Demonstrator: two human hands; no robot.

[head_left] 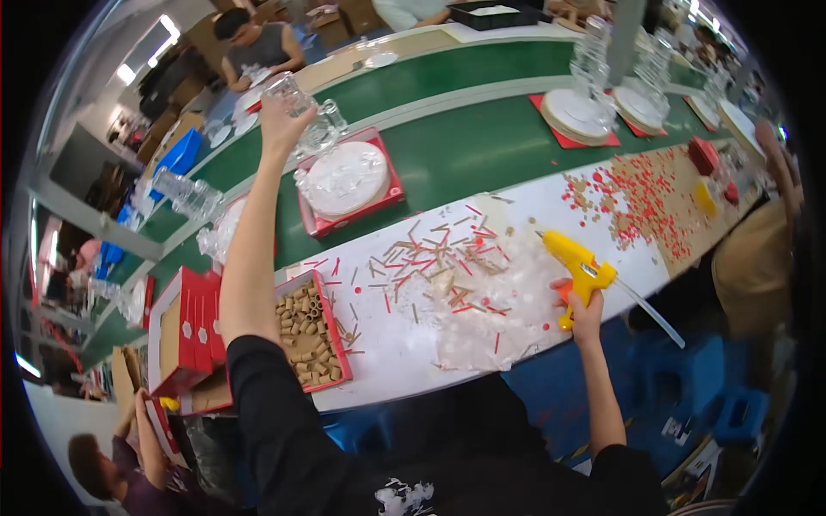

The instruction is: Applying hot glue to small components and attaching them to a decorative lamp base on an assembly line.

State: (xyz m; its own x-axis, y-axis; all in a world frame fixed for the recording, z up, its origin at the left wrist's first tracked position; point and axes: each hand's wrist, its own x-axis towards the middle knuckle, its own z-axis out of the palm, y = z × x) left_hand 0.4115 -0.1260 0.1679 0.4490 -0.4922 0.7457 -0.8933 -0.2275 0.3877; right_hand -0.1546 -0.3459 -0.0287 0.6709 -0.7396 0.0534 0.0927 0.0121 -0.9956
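At a factory line, the left hand (280,116) reaches out over the green conveyor belt (465,146), fingers closed round a clear glass piece (292,89) above a red tray (348,182) — likely rigid, slick and breakable, best held by its body. The right hand (583,308) grips a yellow glue gun (578,262) by its handle — light, stiff plastic — at the white surface (404,331).

The left hand (280,120) reaches far over the green belt (465,150) and holds a clear glass piece (297,93) above a red tray (348,182). The right hand (583,311) grips a yellow glue gun (578,265) at the near edge of the white table (396,344).
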